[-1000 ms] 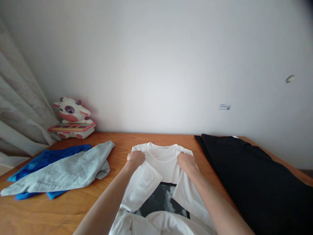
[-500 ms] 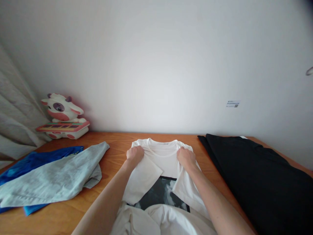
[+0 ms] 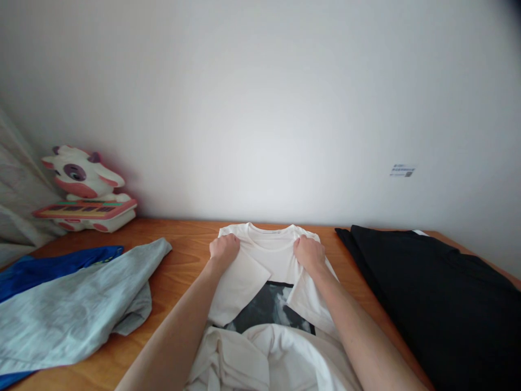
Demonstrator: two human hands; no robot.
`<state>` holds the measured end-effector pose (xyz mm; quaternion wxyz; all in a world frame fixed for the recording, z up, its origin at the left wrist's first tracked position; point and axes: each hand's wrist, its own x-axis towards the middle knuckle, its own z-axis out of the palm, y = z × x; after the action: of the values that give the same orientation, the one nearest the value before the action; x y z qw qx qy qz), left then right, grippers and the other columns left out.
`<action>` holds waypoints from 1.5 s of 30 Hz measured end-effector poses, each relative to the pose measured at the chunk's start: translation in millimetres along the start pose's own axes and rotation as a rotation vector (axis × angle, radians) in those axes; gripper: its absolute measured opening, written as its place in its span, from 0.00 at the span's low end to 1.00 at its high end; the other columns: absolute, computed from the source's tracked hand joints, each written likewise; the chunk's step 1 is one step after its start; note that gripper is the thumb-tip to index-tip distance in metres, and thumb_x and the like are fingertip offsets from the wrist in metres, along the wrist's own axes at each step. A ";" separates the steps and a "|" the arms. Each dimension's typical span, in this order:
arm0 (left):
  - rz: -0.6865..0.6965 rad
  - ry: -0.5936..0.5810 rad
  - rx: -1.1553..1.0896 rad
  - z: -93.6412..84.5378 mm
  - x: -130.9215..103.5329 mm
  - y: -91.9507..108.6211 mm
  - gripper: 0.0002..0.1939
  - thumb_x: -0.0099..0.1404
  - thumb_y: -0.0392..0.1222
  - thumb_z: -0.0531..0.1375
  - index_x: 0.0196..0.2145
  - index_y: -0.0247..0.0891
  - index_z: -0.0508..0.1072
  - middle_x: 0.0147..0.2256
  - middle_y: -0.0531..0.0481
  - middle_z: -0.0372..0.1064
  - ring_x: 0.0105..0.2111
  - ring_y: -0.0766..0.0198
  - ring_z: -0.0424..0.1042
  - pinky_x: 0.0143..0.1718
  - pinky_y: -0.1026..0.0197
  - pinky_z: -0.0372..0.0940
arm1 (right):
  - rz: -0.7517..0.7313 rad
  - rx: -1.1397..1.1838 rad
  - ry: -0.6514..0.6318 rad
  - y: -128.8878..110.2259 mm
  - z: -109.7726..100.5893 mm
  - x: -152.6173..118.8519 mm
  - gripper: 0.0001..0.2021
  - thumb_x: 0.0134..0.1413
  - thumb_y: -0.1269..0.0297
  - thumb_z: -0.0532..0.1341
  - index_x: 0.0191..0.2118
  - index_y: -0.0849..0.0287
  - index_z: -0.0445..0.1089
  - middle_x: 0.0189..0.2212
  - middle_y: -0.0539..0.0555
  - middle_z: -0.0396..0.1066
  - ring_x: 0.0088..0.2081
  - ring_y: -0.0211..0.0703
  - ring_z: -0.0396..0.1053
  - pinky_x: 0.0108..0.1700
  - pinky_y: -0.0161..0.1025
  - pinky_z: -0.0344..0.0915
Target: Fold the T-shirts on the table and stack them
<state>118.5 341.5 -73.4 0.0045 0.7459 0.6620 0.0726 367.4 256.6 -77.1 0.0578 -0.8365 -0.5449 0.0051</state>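
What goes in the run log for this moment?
left hand: grips white T-shirt shoulder | right hand: grips other shoulder | sleeves folded in

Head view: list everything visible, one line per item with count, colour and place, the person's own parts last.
white T-shirt: 1, white with a dark print, centre of the table, sleeves folded inward
grey garment: 1, light grey, left, lying on the blue one
blue garment: 1, blue, far left, partly under the grey one
black garment: 1, black, right side of the table
cow toy: 1, white and pink, back left corner by the wall
table: 1, brown wood
label: 1, small, white, on the wall at right
curtain: 1, pale, left edge
left hand: 1, grip shut on the shirt's left shoulder
right hand: 1, grip shut on the right shoulder
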 end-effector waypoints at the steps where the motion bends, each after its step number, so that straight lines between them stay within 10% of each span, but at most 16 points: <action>1: 0.003 0.005 -0.007 1.3 0.1 -0.7 0.24 0.73 0.43 0.45 0.45 0.31 0.79 0.43 0.29 0.78 0.44 0.42 0.78 0.43 0.46 0.69 | 0.003 0.001 0.017 -0.1 0.3 -0.1 0.23 0.69 0.63 0.44 0.52 0.69 0.72 0.45 0.72 0.77 0.48 0.58 0.76 0.48 0.47 0.67; 15: 0.408 -0.056 -0.223 -22.2 -59.3 -38.7 0.16 0.72 0.40 0.49 0.50 0.38 0.73 0.52 0.39 0.72 0.54 0.56 0.71 0.60 0.54 0.63 | -0.207 0.049 0.083 -0.5 -21.9 -66.3 0.24 0.68 0.51 0.51 0.50 0.69 0.71 0.50 0.71 0.73 0.54 0.58 0.70 0.56 0.45 0.62; 21: 0.610 -0.094 -0.331 -62.6 -133.4 -75.3 0.14 0.71 0.45 0.55 0.50 0.41 0.74 0.53 0.45 0.74 0.53 0.59 0.73 0.58 0.58 0.66 | -0.418 0.120 0.007 22.0 -39.2 -136.1 0.21 0.67 0.52 0.54 0.55 0.60 0.71 0.58 0.63 0.70 0.59 0.53 0.68 0.59 0.43 0.62; 28: 0.574 0.063 -0.283 -49.5 -206.6 -87.3 0.28 0.68 0.62 0.55 0.58 0.45 0.72 0.63 0.40 0.65 0.64 0.43 0.63 0.63 0.40 0.60 | -0.415 0.242 0.110 60.7 -8.6 -203.3 0.27 0.68 0.44 0.49 0.60 0.56 0.68 0.65 0.64 0.63 0.66 0.59 0.60 0.64 0.60 0.58; 34: 0.373 0.063 -0.271 -46.8 -161.5 -79.5 0.26 0.77 0.50 0.40 0.42 0.40 0.75 0.44 0.42 0.77 0.47 0.54 0.76 0.53 0.51 0.68 | -0.427 0.211 0.122 65.8 1.8 -208.2 0.29 0.68 0.43 0.49 0.64 0.57 0.65 0.67 0.64 0.59 0.68 0.58 0.56 0.67 0.63 0.55; 39: 0.333 0.020 -0.199 -36.9 -81.8 -67.0 0.19 0.71 0.37 0.47 0.54 0.36 0.71 0.55 0.38 0.72 0.55 0.54 0.72 0.58 0.52 0.63 | -0.419 0.215 0.182 67.4 8.7 -205.8 0.29 0.67 0.41 0.51 0.63 0.54 0.66 0.67 0.61 0.61 0.67 0.56 0.58 0.66 0.63 0.57; 45: 0.263 -0.095 -0.077 -9.0 -26.3 -66.0 0.22 0.71 0.44 0.48 0.58 0.42 0.70 0.60 0.38 0.68 0.62 0.45 0.65 0.61 0.36 0.58 | -0.420 0.216 0.227 70.8 16.7 -205.2 0.28 0.66 0.41 0.52 0.62 0.51 0.67 0.66 0.59 0.63 0.66 0.56 0.61 0.65 0.61 0.60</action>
<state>49.3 322.9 -74.0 0.0551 0.8282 0.5542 0.0626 347.4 42.6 -112.1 0.2072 -0.6891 -0.6931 -0.0426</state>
